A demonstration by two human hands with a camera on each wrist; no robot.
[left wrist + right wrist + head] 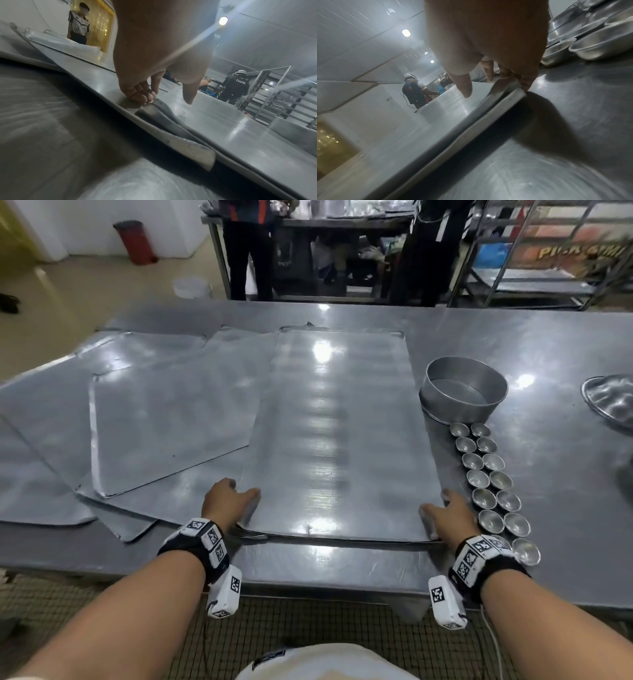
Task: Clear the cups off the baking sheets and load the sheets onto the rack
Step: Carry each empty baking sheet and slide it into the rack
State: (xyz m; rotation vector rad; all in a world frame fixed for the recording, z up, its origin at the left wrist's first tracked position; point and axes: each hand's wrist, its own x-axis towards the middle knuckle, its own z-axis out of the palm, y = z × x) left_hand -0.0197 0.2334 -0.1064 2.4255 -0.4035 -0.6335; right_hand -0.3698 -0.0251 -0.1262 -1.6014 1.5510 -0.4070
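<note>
An empty, cup-free baking sheet [335, 440] lies lengthwise on the steel table in front of me. My left hand [245, 498] grips its near left corner; in the left wrist view the fingers [140, 96] curl against the rim while the thumb [188, 94] hangs just above the sheet [223, 121]. My right hand [436, 508] grips the near right corner, fingers [522, 82] hooked round the side rim and thumb [465, 89] over the top. Several small metal cups [489, 484] stand in two rows on the table right of the sheet. A second sheet's edge [250, 537] shows underneath.
More flat sheets [164, 419] overlap on the table's left half. A round cake pan [462, 388] stands beyond the cups, and a moulded tray [613, 398] at the far right. The metal rack [534, 268] is behind the table, far right. People stand at a back counter.
</note>
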